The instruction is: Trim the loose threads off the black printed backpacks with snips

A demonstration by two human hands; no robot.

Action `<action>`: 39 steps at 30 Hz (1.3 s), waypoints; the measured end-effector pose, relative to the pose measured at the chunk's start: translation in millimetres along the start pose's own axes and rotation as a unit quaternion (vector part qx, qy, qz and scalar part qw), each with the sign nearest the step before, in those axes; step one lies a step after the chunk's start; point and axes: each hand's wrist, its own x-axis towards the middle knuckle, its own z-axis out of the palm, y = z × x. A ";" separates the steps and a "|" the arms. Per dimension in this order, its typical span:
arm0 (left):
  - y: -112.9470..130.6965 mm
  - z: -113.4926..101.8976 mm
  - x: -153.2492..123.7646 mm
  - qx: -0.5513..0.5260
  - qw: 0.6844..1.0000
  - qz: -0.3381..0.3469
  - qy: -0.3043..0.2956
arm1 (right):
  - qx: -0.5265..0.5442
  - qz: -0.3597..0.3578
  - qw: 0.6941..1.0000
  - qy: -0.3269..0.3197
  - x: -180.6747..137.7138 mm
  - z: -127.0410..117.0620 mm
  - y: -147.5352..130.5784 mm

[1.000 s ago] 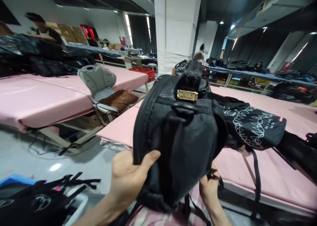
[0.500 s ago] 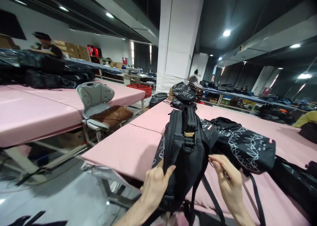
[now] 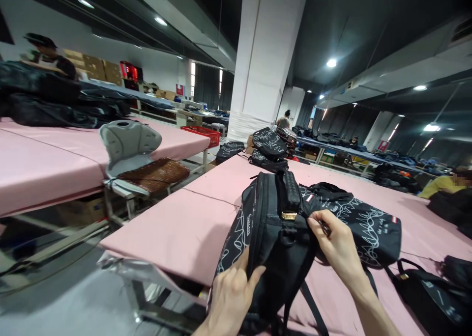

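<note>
A black backpack (image 3: 280, 262) with white scribble print on its left face stands tilted at the near table edge, top handle and gold buckle (image 3: 289, 215) facing up. My left hand (image 3: 236, 289) is closed round its lower left edge, thumb on the plain side panel and fingers on the printed face. At the upper right edge of the backpack, my right hand (image 3: 334, 235) is pinched. A small dark object shows inside its curled fingers; its kind is unclear. Black straps (image 3: 313, 306) hang below. Just behind lies another printed black backpack (image 3: 365, 228).
The pink-covered table (image 3: 177, 223) carries stacked printed bags (image 3: 269, 144) at its far end and a black bag (image 3: 431, 292) at right. A grey chair (image 3: 127, 144) stands left, between tables. Behind is a white pillar (image 3: 261, 66). People work at far left and far right.
My right hand has moved up along the backpack's right edge toward the handle. My left hand keeps its hold as the backpack tilts, showing more of its printed face. The view has shifted slightly.
</note>
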 end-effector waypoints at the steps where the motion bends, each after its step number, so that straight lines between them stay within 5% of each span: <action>1: -0.7 -1.6 0.7 -0.008 1.000 0.010 0.006 | 0.004 0.005 1.000 0.003 0.4 0.0 3.0; 10: -6.3 -5.9 3.3 -0.085 0.996 0.026 0.016 | 0.025 0.025 0.999 0.014 -0.1 11.0 6.0; 15: -15.7 -21.0 -11.6 -0.216 0.976 0.030 -0.024 | -0.060 0.035 0.992 0.103 29.7 13.6 35.3; 19: -67.6 -30.3 -2.9 -0.369 0.912 -0.019 -0.175 | -0.082 0.058 0.989 0.107 43.8 -3.5 56.9; 22: -124.0 -22.6 38.1 -0.397 0.858 -0.119 -0.304 | -0.040 0.051 0.996 0.056 26.7 -12.7 46.6; 25: -145.5 -24.8 92.2 -0.363 0.882 -0.163 -0.253 | 0.004 0.050 0.998 0.039 5.9 -8.8 24.7; 28: -106.5 -49.5 122.9 -0.263 0.955 -0.138 -0.009 | 0.029 0.039 0.997 0.058 -1.0 1.3 10.0; 30: -60.5 -66.5 124.3 -0.201 0.973 0.042 0.102 | 0.039 0.038 0.996 0.072 0.6 6.0 7.0; 31: -37.7 -71.4 121.3 -0.175 0.967 0.167 0.081 | 0.042 0.037 0.995 0.077 1.7 7.1 6.9; 33: -1.1 -72.5 113.6 -0.084 0.965 0.239 0.072 | 0.042 0.032 0.995 0.081 3.2 6.6 7.5; 39: 23.9 -50.9 108.8 0.027 0.974 0.210 0.084 | -0.075 0.008 0.995 0.061 10.0 2.3 2.1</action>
